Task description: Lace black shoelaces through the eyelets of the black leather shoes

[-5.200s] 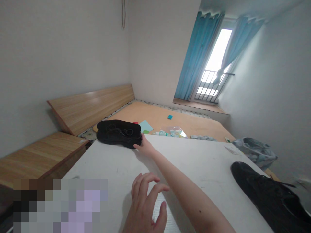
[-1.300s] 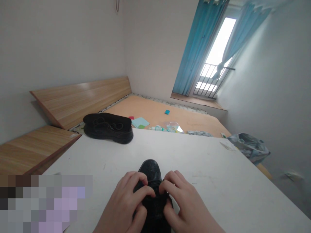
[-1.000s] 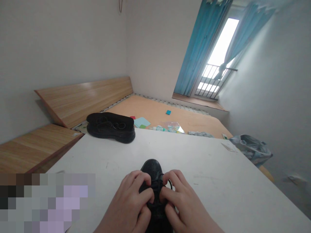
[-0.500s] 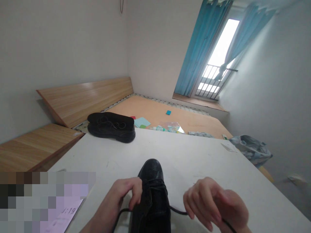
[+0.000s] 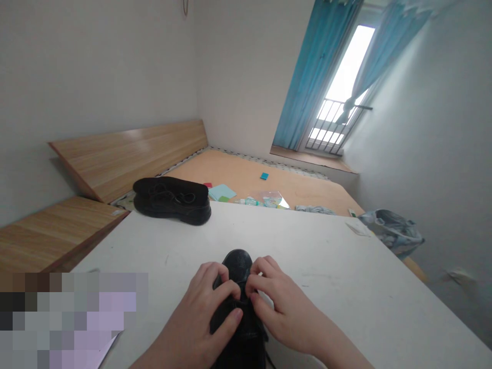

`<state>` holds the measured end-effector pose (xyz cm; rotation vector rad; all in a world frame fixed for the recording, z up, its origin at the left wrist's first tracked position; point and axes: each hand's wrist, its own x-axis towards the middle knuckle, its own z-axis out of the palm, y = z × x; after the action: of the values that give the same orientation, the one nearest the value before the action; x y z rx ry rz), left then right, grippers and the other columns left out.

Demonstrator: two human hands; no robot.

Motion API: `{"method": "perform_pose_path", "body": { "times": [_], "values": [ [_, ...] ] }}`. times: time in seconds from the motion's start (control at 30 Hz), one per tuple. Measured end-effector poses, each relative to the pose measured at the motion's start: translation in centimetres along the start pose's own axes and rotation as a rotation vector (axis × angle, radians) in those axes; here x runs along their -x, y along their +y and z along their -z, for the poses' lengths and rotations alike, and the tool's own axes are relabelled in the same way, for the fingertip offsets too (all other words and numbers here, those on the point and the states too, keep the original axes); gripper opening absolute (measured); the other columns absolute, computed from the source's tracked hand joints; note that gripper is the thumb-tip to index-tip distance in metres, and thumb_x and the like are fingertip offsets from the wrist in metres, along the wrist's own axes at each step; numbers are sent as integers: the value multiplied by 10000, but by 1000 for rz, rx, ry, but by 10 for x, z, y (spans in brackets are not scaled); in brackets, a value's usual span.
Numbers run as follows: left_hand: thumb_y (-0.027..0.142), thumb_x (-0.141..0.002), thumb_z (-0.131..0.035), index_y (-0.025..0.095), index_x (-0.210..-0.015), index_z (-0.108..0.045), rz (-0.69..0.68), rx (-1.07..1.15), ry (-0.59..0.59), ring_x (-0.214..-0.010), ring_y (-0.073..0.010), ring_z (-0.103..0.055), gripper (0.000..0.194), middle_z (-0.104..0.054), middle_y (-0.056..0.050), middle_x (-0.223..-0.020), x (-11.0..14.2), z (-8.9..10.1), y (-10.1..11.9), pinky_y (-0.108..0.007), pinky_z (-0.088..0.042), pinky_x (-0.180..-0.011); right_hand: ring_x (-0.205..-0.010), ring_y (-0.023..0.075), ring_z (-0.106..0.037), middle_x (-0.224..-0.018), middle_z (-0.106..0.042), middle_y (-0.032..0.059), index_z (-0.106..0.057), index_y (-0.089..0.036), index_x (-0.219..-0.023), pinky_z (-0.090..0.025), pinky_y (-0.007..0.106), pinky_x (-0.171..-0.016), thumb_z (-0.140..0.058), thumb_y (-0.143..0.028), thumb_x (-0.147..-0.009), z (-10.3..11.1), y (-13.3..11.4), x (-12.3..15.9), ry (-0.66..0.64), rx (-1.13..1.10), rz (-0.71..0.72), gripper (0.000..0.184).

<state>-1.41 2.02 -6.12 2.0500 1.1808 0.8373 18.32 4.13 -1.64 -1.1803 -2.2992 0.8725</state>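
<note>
A black lace-up shoe (image 5: 238, 264) lies in front of me on the white table, toe pointing away. My left hand (image 5: 211, 312) reaches over its left side, fingers curled at the front lacing and thumb lying on the upper. From the right, my right hand (image 5: 277, 297) pinches at the same lacing with bent fingers. The lace between the fingertips is mostly hidden by the hands. A loose length of black shoelace (image 5: 270, 360) hangs beside the shoe at lower right. Farther back on the left, a second black shoe (image 5: 172, 202) stands near the table's far edge.
Beyond the white table (image 5: 338, 287) is an orange-topped bed (image 5: 307, 187) with papers and small packets. A wooden headboard (image 5: 134, 156) stands at left. By the right edge sits a grey-blue bag (image 5: 392, 233). A blurred, pixelated patch covers the lower left.
My right hand has moved left from out beside the shoe to its front lacing, no longer drawing the lace outward. My left hand has shifted slightly forward onto the lacing.
</note>
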Motion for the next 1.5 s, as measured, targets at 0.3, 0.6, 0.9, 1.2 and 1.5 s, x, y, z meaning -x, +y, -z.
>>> {"method": "perform_pose_path", "body": {
  "times": [0.3,0.6,0.9,1.2,1.5],
  "values": [
    [479,-905,-461,207,-670,-505,224,918,10,-884,-218,-470,362,-488,-28,-865,-5,12,4,-328,-416,-827,-837,192,-496,-809,-544,22,-612,-174,-686,-366,350,-841,-585,-316,-764,4,13,-11,5,-971,-335,164],
    [469,-955,-489,200,-542,-446,50,1189,210,-840,-193,-520,495,-502,-15,-786,8,34,3,-312,-455,-814,-474,94,-262,-515,-300,-83,-430,-212,-593,-389,255,-527,-578,-516,-893,54,11,21,194,-836,-334,452],
    [521,-969,-363,213,-563,-548,62,677,-82,-592,-188,-525,543,-565,-24,-583,0,30,11,-313,-422,-618,-773,176,-626,-872,-698,41,-722,-271,-951,-470,271,-644,-579,-345,-949,34,-47,40,-167,116,271,161],
    [262,-907,-464,248,-946,-598,78,9,-13,-1009,-247,-537,140,-590,-46,-1023,-6,7,1,-401,-454,-913,-872,204,-568,-922,-599,47,-645,-216,-903,-471,336,-741,-550,-188,-898,7,3,7,28,27,-118,100],
    [391,-926,-466,228,-801,-579,120,371,-106,-1129,-240,-479,234,-534,-61,-1126,-4,0,-2,-405,-386,-1026,-935,206,-463,-889,-511,22,-549,-201,-675,-369,379,-911,-623,-360,-873,-13,24,-8,13,-461,-108,264]
  ]
}}
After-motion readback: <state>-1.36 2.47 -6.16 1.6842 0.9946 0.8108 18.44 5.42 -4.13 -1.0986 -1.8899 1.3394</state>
